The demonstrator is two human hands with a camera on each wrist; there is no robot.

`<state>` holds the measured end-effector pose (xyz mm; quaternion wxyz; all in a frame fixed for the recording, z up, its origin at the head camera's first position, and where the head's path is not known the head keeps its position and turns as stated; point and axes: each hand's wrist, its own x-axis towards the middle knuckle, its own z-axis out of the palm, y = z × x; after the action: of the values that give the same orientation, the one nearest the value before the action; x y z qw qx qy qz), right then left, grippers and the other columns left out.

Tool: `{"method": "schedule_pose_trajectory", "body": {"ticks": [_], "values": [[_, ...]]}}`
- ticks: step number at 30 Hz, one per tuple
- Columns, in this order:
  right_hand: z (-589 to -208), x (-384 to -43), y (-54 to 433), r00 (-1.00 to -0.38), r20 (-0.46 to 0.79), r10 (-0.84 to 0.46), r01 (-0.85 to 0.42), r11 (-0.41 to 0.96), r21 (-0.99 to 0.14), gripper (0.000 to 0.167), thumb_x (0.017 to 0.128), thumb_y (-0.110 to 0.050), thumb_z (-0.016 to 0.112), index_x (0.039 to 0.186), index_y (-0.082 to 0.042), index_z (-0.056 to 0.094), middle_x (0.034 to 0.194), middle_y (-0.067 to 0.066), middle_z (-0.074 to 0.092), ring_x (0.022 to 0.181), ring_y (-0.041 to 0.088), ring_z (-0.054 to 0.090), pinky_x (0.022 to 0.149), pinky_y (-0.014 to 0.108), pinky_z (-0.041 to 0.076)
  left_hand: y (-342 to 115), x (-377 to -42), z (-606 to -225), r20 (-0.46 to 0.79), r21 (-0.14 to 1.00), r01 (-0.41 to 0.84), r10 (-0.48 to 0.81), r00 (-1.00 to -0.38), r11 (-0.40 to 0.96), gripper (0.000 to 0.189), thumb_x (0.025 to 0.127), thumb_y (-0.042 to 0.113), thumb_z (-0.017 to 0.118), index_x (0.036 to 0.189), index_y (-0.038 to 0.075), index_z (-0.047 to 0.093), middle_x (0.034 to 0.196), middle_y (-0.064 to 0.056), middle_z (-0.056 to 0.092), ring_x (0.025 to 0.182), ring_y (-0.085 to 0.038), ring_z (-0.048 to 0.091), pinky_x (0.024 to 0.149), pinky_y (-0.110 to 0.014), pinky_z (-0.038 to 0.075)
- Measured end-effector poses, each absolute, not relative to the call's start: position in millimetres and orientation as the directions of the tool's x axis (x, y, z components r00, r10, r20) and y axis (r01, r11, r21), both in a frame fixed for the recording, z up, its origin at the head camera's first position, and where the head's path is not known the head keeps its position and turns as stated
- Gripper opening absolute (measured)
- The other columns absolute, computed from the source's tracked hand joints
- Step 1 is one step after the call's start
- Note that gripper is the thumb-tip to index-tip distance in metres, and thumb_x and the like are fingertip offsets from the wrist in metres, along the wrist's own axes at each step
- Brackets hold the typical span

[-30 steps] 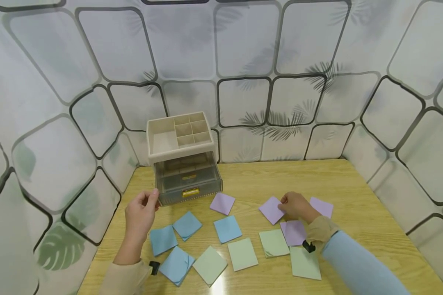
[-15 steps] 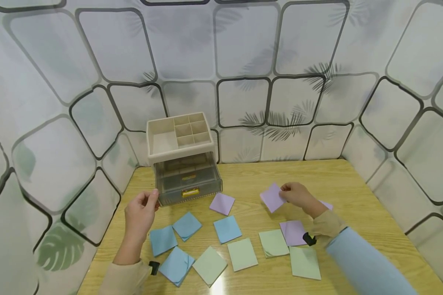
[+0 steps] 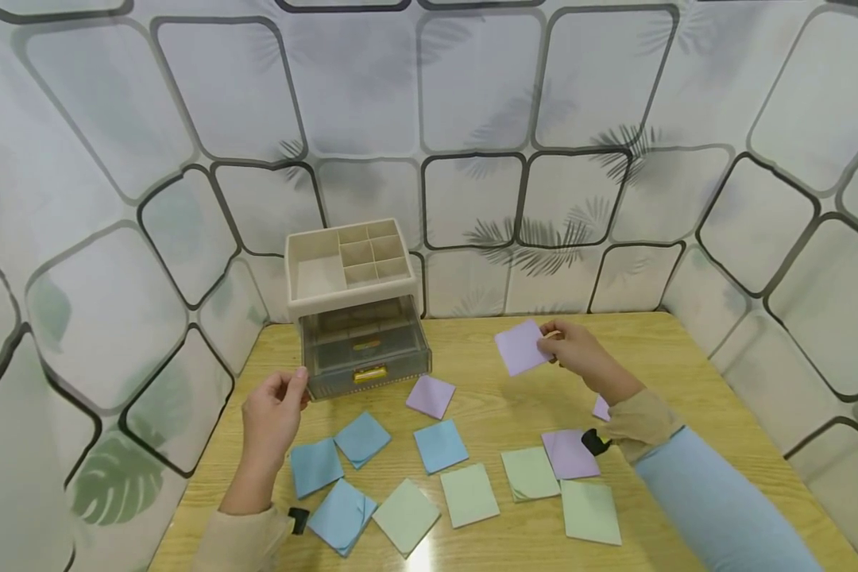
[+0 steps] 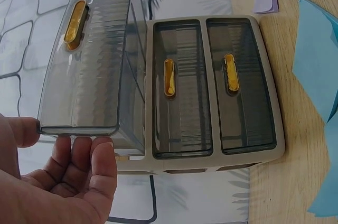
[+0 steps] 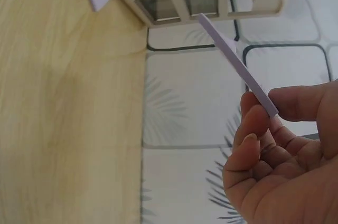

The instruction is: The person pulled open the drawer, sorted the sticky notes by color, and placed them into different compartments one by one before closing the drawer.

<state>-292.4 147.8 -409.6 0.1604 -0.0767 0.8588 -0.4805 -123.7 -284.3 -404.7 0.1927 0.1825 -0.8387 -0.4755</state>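
Observation:
In the head view my right hand (image 3: 577, 354) pinches a purple sticky note pad (image 3: 520, 348) in the air above the table. Seen edge-on in the right wrist view, the pad (image 5: 237, 64) is thin and sits between thumb and fingertips. My left hand (image 3: 275, 413) grips the left front corner of a pulled-out clear grey drawer (image 3: 339, 380). The left wrist view shows the thumb on one side of that drawer (image 4: 95, 84) and curled fingers (image 4: 79, 155) under its edge. The drawer belongs to a cream desktop organizer (image 3: 350, 300) with an open compartment tray on top.
Blue sticky note pads (image 3: 440, 445) and green sticky note pads (image 3: 469, 495) lie about the table front. A purple pad (image 3: 430, 396) is beside the drawer; another purple pad (image 3: 570, 454) lies under the right wrist. A patterned cloth (image 3: 472, 199) surrounds the wooden table (image 3: 715, 461).
My right hand has lifted the purple sticky note pad off the table and moved it up and back, slightly left. The left hand and the drawer have stayed in place.

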Motion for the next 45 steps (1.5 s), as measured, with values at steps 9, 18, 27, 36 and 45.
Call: {"method": "schedule_pose_trajectory", "body": {"ticks": [9, 18, 27, 36, 45], "values": [[-378.8, -294.3, 127.4, -0.942, -0.120, -0.313, -0.041, 0.462, -0.886, 0.036, 0.108, -0.015, 0.055, 0.138, 0.006, 0.052, 0.114, 0.012, 0.066, 0.086, 0.016, 0.061, 0.075, 0.027, 0.048, -285.8, -121.7, -406.6, 0.174, 0.859, -0.103, -0.475, -0.863, 0.501, 0.038, 0.109, 0.037, 0.062, 0.099, 0.002, 0.072, 0.080, -0.004, 0.072, 0.071, 0.003, 0.062, 0.064, -0.020, 0.049], [-348.7, -292.5, 95.3, -0.931, -0.044, -0.363, -0.108, 0.389, -0.915, 0.031, 0.107, -0.006, 0.056, 0.133, 0.012, 0.052, 0.106, 0.011, 0.062, 0.082, 0.013, 0.059, 0.071, 0.024, 0.049, -286.9, -121.6, -408.1, 0.184, 0.854, -0.095, -0.468, -0.864, 0.511, 0.037, 0.108, 0.037, 0.063, 0.100, 0.002, 0.072, 0.084, -0.008, 0.074, 0.071, 0.005, 0.061, 0.064, -0.021, 0.049], [-325.9, -287.7, 62.1, -0.930, -0.022, -0.368, -0.109, 0.333, -0.937, 0.053, 0.104, -0.001, 0.058, 0.154, -0.002, 0.040, 0.106, 0.010, 0.062, 0.080, 0.018, 0.059, 0.069, 0.026, 0.048, -286.6, -121.1, -408.0, 0.206, 0.849, -0.081, -0.468, -0.859, 0.523, 0.035, 0.108, 0.033, 0.064, 0.097, 0.001, 0.072, 0.080, -0.005, 0.073, 0.069, 0.007, 0.058, 0.062, -0.022, 0.048], [-315.5, -286.9, 32.1, -0.904, 0.024, -0.428, -0.174, 0.314, -0.933, 0.061, 0.104, 0.002, 0.056, 0.161, -0.011, 0.040, 0.108, 0.014, 0.063, 0.086, 0.020, 0.061, 0.076, 0.029, 0.055, -286.8, -121.8, -407.3, 0.211, 0.842, -0.082, -0.466, -0.859, 0.533, 0.036, 0.108, 0.034, 0.064, 0.096, 0.002, 0.072, 0.079, -0.005, 0.073, 0.068, 0.007, 0.057, 0.061, -0.023, 0.047], [-311.1, -283.5, -5.7, -0.887, 0.016, -0.461, -0.187, 0.328, -0.926, 0.059, 0.101, 0.005, 0.055, 0.158, -0.006, 0.041, 0.124, 0.025, 0.063, 0.101, 0.028, 0.067, 0.071, 0.027, 0.055, -287.1, -121.8, -407.9, 0.200, 0.845, -0.087, -0.464, -0.863, 0.527, 0.035, 0.108, 0.034, 0.063, 0.098, 0.002, 0.073, 0.081, -0.007, 0.073, 0.069, 0.006, 0.059, 0.061, -0.023, 0.048]]}}
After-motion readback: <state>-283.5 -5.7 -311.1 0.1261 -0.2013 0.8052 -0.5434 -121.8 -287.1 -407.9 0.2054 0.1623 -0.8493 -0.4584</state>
